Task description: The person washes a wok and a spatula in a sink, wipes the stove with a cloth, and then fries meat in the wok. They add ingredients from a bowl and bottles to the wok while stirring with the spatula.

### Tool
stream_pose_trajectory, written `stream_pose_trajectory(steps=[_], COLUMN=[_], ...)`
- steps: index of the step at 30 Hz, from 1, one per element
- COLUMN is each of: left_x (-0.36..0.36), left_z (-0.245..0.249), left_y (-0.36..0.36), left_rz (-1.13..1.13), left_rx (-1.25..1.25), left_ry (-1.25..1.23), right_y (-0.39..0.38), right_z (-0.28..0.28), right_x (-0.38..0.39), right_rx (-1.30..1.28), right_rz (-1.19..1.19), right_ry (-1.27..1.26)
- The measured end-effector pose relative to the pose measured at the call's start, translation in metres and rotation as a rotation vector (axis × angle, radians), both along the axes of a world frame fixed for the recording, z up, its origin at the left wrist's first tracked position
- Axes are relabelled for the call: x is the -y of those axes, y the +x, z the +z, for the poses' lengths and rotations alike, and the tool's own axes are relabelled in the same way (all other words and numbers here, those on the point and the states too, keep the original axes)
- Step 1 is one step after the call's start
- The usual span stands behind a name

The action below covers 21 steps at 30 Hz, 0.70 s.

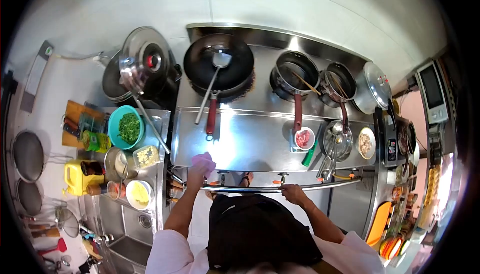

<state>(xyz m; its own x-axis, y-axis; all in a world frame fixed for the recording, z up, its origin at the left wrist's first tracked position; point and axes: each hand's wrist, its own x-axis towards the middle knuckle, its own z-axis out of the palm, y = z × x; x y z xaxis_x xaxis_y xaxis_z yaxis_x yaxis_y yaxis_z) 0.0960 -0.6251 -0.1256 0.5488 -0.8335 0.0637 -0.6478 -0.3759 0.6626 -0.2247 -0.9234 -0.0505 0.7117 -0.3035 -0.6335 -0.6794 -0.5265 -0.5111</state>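
A broad stainless-steel worktop (245,141) was shown at the centre, and the step in hand was judged to be a wiping of its front edge. For the next move, light, flat pressure was judged to be called for, with the red handle (212,116) of the black wok (236,69), at 11 o'clock, left unbumped. A steel rail (252,190) was seen at 6 o'clock. The right hand (295,195), at 5 o'clock, was placed at the rail with fingers curled; whether the rail was gripped could not be told. By the left hand (195,178), at 7 o'clock, a cloth (205,161) was gripped. The cloth, held between 7 and 8 o'clock over the worktop's front edge, was pinkish-purple, crumpled and soft-looking; whether it was damp could not be told
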Motion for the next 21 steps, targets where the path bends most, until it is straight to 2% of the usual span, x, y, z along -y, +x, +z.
stream_pose_trajectory(steps=[2,3,5,6,8,10,14,18,19,21], left_x=[-0.008,-0.016,-0.031,-0.038,-0.052,-0.076,-0.149,-0.25,-0.274,-0.324], left_z=[-0.007,-0.011,-0.014,-0.009,0.014,0.052,0.121,0.146,0.158,0.164], left_y=[0.003,0.003,0.002,-0.004,-0.02,-0.042,-0.074,-0.106,-0.113,-0.119], left_rz=[0.407,0.432,0.9,0.93,0.724,0.754,0.686,0.905,1.022,1.268], left_rx=[0.081,0.095,-0.836,-0.823,-1.366,-1.479,-1.267,-1.163,-0.988,-0.494], left_ry=[-0.352,-0.352,-0.5,-0.521,-1.072,-1.257,-1.433,-1.662,-1.623,-1.34], right_y=[0.017,0.026,0.048,0.06,0.084,0.108,0.143,0.166,0.17,0.176], right_z=[-0.002,0.0,0.003,0.005,0.006,0.01,0.014,0.01,0.013,0.016], right_x=[-0.01,-0.016,-0.028,-0.035,-0.051,-0.068,-0.106,-0.145,-0.153,-0.166], right_rx=[-0.013,0.046,0.115,0.138,0.187,0.176,0.159,0.168,0.107,0.047], right_rz=[0.064,0.128,0.227,0.276,0.378,0.449,0.567,0.667,0.643,0.636], right_ry=[-0.012,-0.024,-0.036,-0.054,-0.086,-0.058,-0.023,-0.026,0.001,0.041])
